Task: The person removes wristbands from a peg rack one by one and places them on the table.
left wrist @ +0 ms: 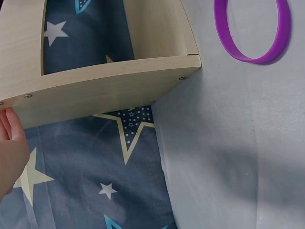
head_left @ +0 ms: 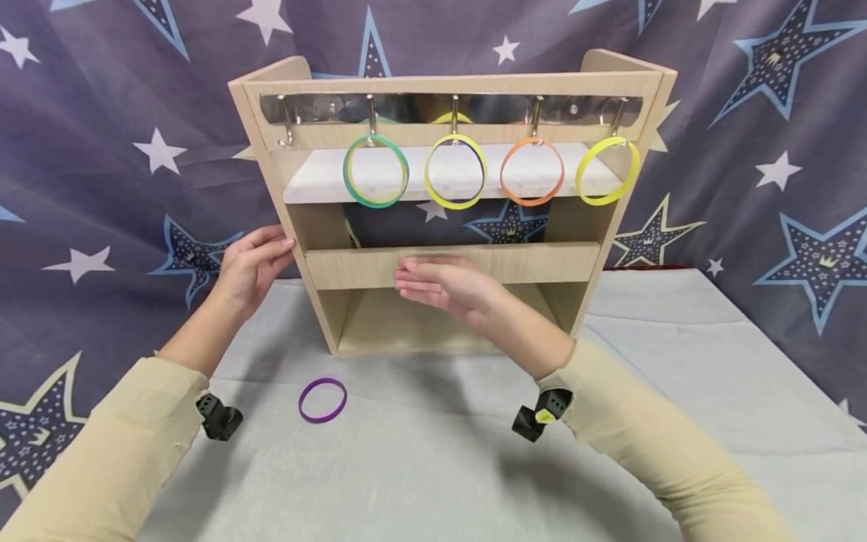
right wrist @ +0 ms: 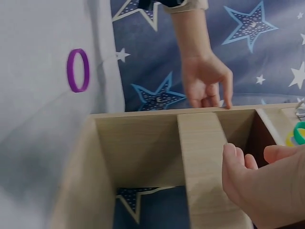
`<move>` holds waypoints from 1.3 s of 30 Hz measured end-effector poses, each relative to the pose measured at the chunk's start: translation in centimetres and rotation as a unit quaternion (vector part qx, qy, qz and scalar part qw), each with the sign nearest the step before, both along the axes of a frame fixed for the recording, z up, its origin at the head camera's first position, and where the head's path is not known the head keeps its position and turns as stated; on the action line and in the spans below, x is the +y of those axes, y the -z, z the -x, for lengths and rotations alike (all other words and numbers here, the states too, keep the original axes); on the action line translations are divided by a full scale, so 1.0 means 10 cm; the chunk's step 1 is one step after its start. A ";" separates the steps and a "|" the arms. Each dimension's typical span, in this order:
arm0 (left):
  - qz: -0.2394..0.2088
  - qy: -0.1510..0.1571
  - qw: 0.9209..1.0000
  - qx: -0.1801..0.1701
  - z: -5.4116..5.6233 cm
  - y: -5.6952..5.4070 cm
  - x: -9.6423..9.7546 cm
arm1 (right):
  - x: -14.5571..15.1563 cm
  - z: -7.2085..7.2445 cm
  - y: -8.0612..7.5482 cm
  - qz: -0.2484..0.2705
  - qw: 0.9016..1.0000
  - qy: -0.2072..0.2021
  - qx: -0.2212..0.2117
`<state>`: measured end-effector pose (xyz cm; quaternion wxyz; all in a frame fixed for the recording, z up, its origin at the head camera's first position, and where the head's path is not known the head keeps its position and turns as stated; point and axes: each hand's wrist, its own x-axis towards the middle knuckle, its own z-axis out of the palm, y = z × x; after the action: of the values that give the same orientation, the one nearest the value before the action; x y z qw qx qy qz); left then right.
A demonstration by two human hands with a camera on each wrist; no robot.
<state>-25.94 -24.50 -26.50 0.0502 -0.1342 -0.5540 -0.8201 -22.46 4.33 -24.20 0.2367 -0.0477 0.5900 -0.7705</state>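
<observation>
My left hand (head_left: 254,271) touches the left side panel of a small wooden rack (head_left: 447,265) with its fingertips; in the left wrist view only part of that hand (left wrist: 12,152) shows at the edge. Before the rack's middle board, my right hand (head_left: 454,290) is held with fingers together and slightly bent, nothing in its grasp. The right wrist view shows this hand (right wrist: 267,181) beside the board; contact is unclear. A purple ring (head_left: 321,420) lies flat on the table, in front of the rack's left corner.
Along the rack's top runs a metal hook strip (head_left: 420,110). From its hooks hang a teal ring (head_left: 375,205), a yellow ring (head_left: 452,205), an orange ring (head_left: 532,202) and another yellow ring (head_left: 599,201). Behind stands a star-patterned curtain (head_left: 731,188); grey cloth (head_left: 420,467) covers the table.
</observation>
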 end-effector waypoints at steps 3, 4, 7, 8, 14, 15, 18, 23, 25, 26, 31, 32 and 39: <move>0.012 -0.005 1.000 0.001 0.01 -0.01 0.00 | 0.01 -0.01 -0.09 0.013 1.000 0.008 0.007; 0.015 -0.006 1.000 0.001 0.01 -0.01 0.00 | 0.01 -0.01 -0.11 0.017 1.000 0.009 0.009; 0.017 -0.005 1.000 -0.001 0.01 0.00 -0.01 | 0.03 -0.03 -0.17 0.030 0.999 0.008 0.016; 0.016 -0.003 1.000 -0.001 0.01 0.00 -0.01 | 0.04 -0.03 -0.19 0.035 0.999 0.007 0.017; 0.019 -0.002 1.000 0.000 0.00 0.02 -0.02 | 0.05 -0.05 -0.25 0.061 0.998 0.008 0.020; 0.019 -0.002 1.000 0.001 0.00 0.02 -0.02 | 0.05 -0.05 -0.26 0.066 0.998 0.009 0.022; 0.019 -0.002 1.000 0.001 0.00 0.03 -0.02 | 0.05 -0.05 -0.29 0.080 0.996 0.009 0.026; 0.021 -0.003 1.000 0.006 0.01 0.02 -0.02 | 0.04 -0.07 -0.34 0.103 0.994 0.004 0.024; 0.023 -0.003 1.000 0.007 0.01 0.02 -0.02 | 0.03 -0.07 -0.36 0.109 0.994 0.004 0.024; 0.023 -0.004 1.000 0.006 0.02 0.02 -0.02 | 0.03 -0.07 -0.37 0.111 0.993 0.004 0.024; 0.025 -0.006 1.000 0.004 0.02 0.02 -0.02 | 0.00 -0.08 -0.41 0.116 0.992 -0.001 0.043; 0.025 -0.006 1.000 0.005 0.02 0.02 -0.02 | -0.01 -0.08 -0.42 0.115 0.992 -0.002 0.049; 0.020 -0.003 1.000 0.007 0.01 0.02 -0.02 | -0.07 -0.10 -0.41 0.114 0.990 0.001 0.076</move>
<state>-26.05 -24.67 -26.72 0.0538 -0.1389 -0.5705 -0.8077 -21.42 3.60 -20.10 0.1827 -0.1323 0.5144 -0.8273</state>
